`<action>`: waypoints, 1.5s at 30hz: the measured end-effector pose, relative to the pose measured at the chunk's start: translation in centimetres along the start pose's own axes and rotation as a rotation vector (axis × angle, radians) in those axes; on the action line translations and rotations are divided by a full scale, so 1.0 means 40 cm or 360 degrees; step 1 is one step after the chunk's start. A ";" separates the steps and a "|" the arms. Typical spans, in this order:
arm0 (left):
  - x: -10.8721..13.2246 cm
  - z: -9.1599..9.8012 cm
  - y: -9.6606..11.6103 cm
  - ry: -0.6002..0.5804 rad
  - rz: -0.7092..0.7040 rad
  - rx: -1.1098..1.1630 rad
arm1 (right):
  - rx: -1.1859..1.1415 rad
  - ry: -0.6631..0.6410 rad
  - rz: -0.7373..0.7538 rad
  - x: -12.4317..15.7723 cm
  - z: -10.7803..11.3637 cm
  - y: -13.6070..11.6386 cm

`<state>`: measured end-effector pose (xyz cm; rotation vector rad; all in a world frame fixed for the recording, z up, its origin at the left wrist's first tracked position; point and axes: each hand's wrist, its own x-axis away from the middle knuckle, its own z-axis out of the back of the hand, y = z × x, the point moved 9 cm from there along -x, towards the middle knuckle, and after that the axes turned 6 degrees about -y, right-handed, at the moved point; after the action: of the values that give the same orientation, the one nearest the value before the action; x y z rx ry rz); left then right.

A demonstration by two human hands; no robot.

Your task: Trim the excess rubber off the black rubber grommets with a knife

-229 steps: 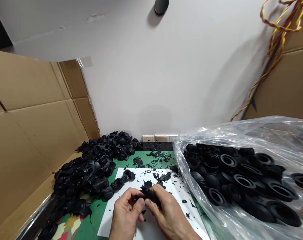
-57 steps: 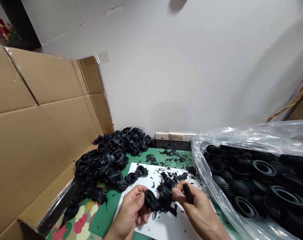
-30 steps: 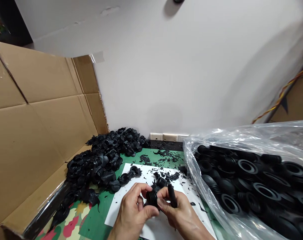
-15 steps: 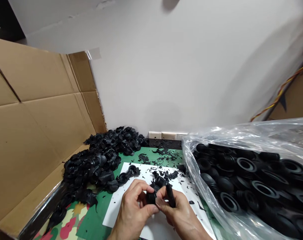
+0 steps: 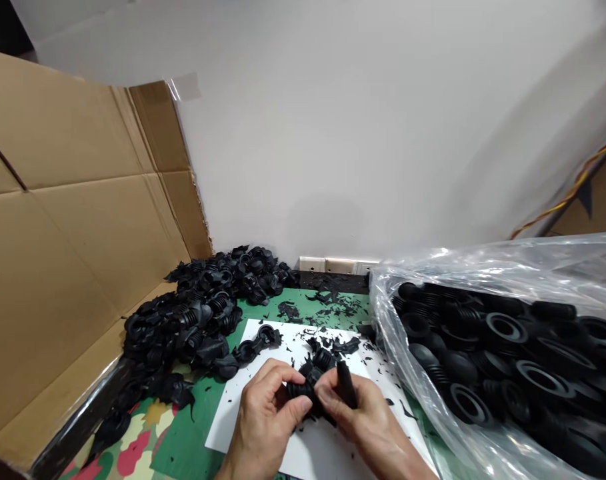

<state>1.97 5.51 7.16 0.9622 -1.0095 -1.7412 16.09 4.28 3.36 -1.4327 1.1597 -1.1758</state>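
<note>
I have a short, black, ribbed, rubbery-looking piece [image 5: 299, 391] pinched between the thumb and fingers [image 5: 277, 375] of my left hand [image 5: 263, 419], low over the middle of a flat white sheet [image 5: 235, 410]. My right hand [image 5: 365, 415] is closed around a dark, stick-like handle [image 5: 346, 385] — its upper end stands up above my knuckles, its lower part is hidden — and the fingertips meet close beside the ribbed piece. I cannot tell whether they touch it. Just behind, a torn-looking black clump [image 5: 319, 361] lies on the sheet, with thin black scraps [image 5: 350, 345] scattered around it and beyond, onto the green surface [image 5: 255, 311].

To the right, a clear, crinkled plastic bag [image 5: 381, 319] lies with its mouth toward me and my sheet. Inside is a crowd of black rubbery parts [image 5: 505, 327]: some show round rims with pale, shiny rings, others smooth domes or ribbed necks, jumbled at all angles.

To the left, a long heap of ragged black pieces [image 5: 197, 317] runs back toward the wall [image 5: 333, 133], alongside an upright brown cardboard box [image 5: 83, 227]; some of the heap overlaps the cardboard's lower edge. A short row of connected black pieces [image 5: 250, 349] reaches from the heap onto the sheet's far left corner.
</note>
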 end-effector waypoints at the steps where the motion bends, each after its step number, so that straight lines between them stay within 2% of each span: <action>1: 0.001 0.002 0.000 0.0016 0.0003 -0.0038 | -0.0006 0.0069 0.0070 0.003 0.022 -0.019; 4: 0.004 0.003 0.001 0.0034 0.0015 -0.0110 | -0.0128 0.0291 0.0255 0.022 0.091 -0.065; 7: 0.004 -0.001 0.005 0.0022 0.0005 -0.0165 | -0.0054 0.0373 0.0424 0.044 0.116 -0.100; 10: 0.004 -0.004 0.009 0.0007 -0.0016 -0.0227 | 0.0067 0.0341 0.0537 0.053 0.101 -0.109; 15: 0.003 -0.006 0.016 0.0016 -0.0051 -0.0284 | -0.0064 0.0056 0.0515 0.031 0.046 -0.077; 21: 0.008 -0.003 0.018 0.0038 -0.0058 -0.0272 | 0.0171 0.0084 0.0608 0.044 0.031 -0.108; 25: 0.010 -0.005 0.012 0.0021 -0.0036 -0.0273 | 0.0154 0.0119 0.0624 0.045 0.038 -0.099; 30: 0.008 -0.007 0.016 -0.0003 -0.0045 -0.0306 | 0.0201 0.0058 0.0678 0.034 0.031 -0.084; 35: 0.007 -0.008 0.021 0.0010 -0.0058 -0.0302 | 0.0308 0.0110 0.0794 0.040 0.030 -0.109; 40: 0.005 -0.004 0.014 0.0036 -0.0049 -0.0314 | 0.0616 -0.0060 0.1005 0.063 -0.007 -0.147; 45: 0.002 -0.005 0.011 0.0019 -0.0053 -0.0330 | 0.0764 -0.0204 0.1123 0.077 -0.031 -0.161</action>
<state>2.27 5.25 7.46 0.8599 -0.7910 -1.8255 15.89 1.99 10.23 -0.6352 1.0670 -0.7663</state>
